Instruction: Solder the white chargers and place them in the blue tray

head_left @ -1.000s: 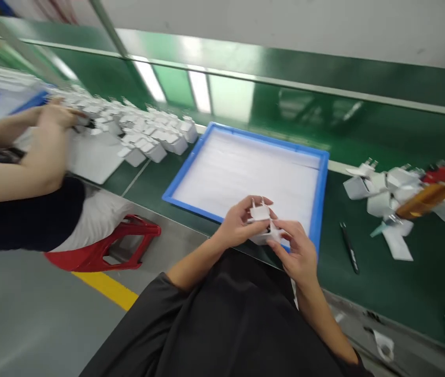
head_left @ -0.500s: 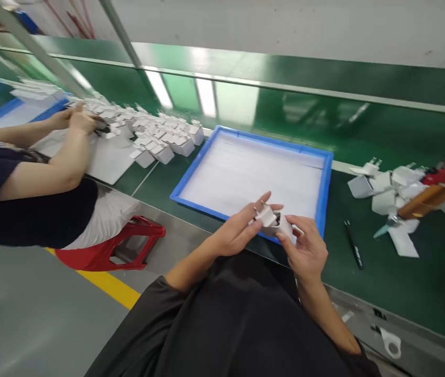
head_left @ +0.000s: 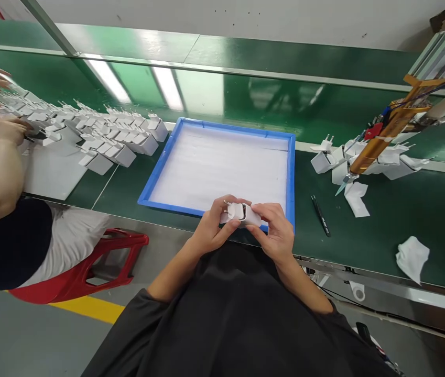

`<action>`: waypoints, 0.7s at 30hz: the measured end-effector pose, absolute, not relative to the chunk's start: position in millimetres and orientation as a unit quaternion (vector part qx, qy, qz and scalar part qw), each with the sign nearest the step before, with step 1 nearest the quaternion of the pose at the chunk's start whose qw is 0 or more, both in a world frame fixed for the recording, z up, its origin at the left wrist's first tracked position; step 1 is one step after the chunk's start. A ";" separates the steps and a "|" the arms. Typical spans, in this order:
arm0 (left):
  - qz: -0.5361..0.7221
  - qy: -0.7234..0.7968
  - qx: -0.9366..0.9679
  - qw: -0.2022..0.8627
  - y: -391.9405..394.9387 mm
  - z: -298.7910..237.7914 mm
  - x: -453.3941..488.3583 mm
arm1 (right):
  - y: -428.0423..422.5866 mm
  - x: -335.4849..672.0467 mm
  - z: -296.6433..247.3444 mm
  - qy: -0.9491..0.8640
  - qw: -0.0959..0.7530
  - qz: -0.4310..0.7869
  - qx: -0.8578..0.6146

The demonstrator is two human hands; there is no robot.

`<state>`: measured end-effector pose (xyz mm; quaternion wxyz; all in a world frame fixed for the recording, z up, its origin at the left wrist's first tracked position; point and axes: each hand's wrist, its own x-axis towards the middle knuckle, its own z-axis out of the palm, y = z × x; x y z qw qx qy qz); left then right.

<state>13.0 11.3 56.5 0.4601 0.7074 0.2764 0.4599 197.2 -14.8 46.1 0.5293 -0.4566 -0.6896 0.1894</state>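
In front of me, over the near edge of the blue-rimmed tray, is a white plug charger in two parts. My left hand grips the plug end, its two metal pins pointing left. Closed on the white housing are the thumb and fingers of my right hand. A dark opening shows between the two parts, so they are not flush. White sheet covers the inside of the tray.
Black tweezers lie right of the tray. Behind them are several white chargers and an orange-barrelled dispenser. Crumpled white tissue lies further right. At left, a co-worker's hand is near many chargers; a red stool stands below.
The plug end, tilted up from the housing before, now lies nearly in line with it. Both hands have come closer together. My view has swung to the right.
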 end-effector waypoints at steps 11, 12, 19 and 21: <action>0.321 0.355 0.774 0.414 14.8 67.5 3.4 | -12.7 188.6 41.9 -0.661 0.547 0.237 -0.456; 0.296 0.360 0.774 0.429 16.8 71.0 1.2 | -12.0 188.0 41.4 -0.642 0.543 0.271 -0.468; 0.291 0.364 0.440 0.768 39.5 77.0 7.2 | 4.6 196.8 47.6 -0.529 0.533 0.476 -0.458; 0.323 0.350 0.314 0.821 45.7 76.1 9.0 | 8.8 205.4 51.7 -0.500 0.556 0.485 -0.453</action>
